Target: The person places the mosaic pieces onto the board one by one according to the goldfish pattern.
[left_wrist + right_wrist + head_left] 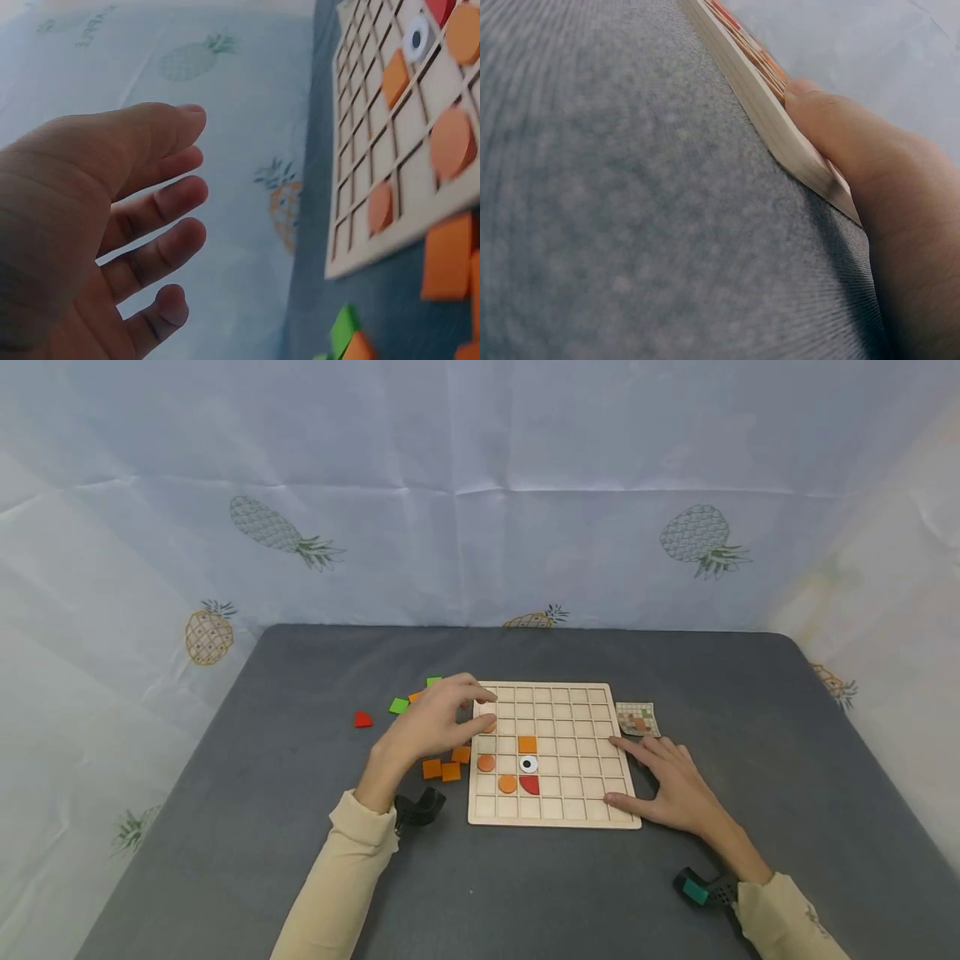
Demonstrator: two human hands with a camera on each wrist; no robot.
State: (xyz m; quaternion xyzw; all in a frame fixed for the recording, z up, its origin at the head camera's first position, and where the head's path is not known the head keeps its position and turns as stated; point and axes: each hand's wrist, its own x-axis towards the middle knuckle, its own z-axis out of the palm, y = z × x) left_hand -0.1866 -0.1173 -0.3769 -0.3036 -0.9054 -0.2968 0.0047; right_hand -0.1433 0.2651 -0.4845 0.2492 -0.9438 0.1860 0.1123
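A wooden grid board lies on the table. In its left part sit an orange square tile, a white eye disc, a red quarter-round piece and orange discs. Over the board's upper left edge hovers my left hand, fingers relaxed and apart, partly covering another orange disc in the head view. The left wrist view shows nothing between thumb and fingers of this hand. My right hand rests at the right edge, its thumb and a fingertip touching the rim.
Loose orange squares lie left of the board, with green tiles and a red piece farther out. A small pattern card lies beyond the board's right edge. A printed cloth hangs behind the table.
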